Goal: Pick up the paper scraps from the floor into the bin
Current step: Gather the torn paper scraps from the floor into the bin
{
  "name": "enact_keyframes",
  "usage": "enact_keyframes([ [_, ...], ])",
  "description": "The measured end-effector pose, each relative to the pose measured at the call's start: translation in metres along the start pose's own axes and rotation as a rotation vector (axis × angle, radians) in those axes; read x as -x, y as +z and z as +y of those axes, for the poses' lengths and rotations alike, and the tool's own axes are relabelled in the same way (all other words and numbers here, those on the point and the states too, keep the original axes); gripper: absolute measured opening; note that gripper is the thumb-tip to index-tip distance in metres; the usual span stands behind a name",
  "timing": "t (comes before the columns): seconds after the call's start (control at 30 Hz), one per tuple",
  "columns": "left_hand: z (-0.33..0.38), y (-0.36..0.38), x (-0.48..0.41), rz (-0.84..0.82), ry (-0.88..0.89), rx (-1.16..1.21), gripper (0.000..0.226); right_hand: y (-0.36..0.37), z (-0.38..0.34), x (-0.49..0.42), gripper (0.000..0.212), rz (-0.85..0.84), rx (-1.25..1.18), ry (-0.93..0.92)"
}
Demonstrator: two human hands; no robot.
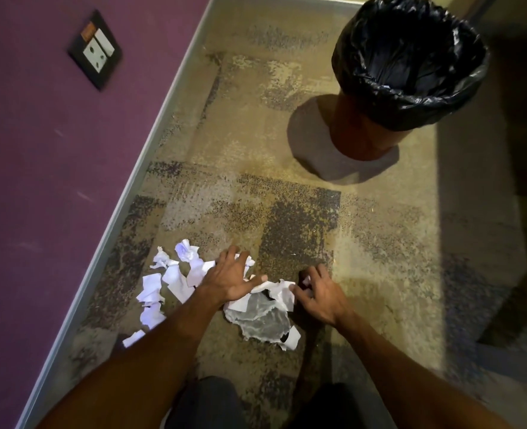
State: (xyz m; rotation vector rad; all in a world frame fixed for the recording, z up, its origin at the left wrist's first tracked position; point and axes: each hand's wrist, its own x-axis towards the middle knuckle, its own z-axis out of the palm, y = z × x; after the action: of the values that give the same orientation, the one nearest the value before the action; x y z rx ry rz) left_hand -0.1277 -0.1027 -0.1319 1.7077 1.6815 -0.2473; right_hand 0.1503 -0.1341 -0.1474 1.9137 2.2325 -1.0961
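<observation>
Several white paper scraps (170, 281) lie scattered on the patterned carpet near the wall, at lower left of centre. A larger crumpled sheet (260, 320) lies between my hands. My left hand (232, 278) rests with spread fingers on the scraps, its thumb touching the crumpled sheet. My right hand (319, 294) has curled fingers that pinch the sheet's right edge and a small scrap. The bin (410, 69), round and lined with a black bag, stands upright on the floor at upper right, well away from both hands.
A purple wall (54, 181) with a grey skirting strip runs diagonally along the left. A dark switch and socket plate (96, 49) sits on that wall. Bare carpet (271, 134) stretches between the scraps and the bin. My dark-clothed knees show at the bottom edge.
</observation>
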Motion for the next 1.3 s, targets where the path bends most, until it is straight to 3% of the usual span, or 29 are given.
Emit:
enact_keyframes([
  [0.17,-0.005,0.008,0.023,-0.126,0.101,-0.161,0.145,0.011,-0.036,0.013,0.123,-0.124,0.065,-0.057],
  [0.27,-0.013,0.02,0.03,-0.153,0.148,-0.268,0.146,0.027,-0.052,0.017,0.137,-0.186,0.144,-0.083],
  [0.33,-0.013,0.024,0.031,-0.095,0.186,-0.327,0.132,0.037,-0.057,0.015,0.13,-0.163,0.137,-0.081],
  [0.5,-0.001,0.01,0.031,-0.076,0.164,-0.325,0.095,0.045,-0.062,0.005,0.077,-0.113,0.104,-0.197],
  [0.57,-0.001,0.005,0.022,-0.049,0.194,-0.307,0.08,0.043,-0.063,-0.001,0.066,-0.107,0.06,-0.21],
  [0.73,0.002,-0.016,0.01,-0.045,0.208,-0.216,0.051,0.021,-0.06,-0.018,0.048,-0.144,-0.023,-0.216],
  [1.03,0.043,-0.089,-0.006,0.052,0.126,-0.032,0.03,-0.065,-0.05,-0.033,0.013,0.003,-0.072,-0.165],
  [1.3,0.111,-0.181,-0.025,0.216,0.214,0.058,0.015,-0.179,-0.062,-0.047,0.018,0.124,-0.066,-0.137],
])
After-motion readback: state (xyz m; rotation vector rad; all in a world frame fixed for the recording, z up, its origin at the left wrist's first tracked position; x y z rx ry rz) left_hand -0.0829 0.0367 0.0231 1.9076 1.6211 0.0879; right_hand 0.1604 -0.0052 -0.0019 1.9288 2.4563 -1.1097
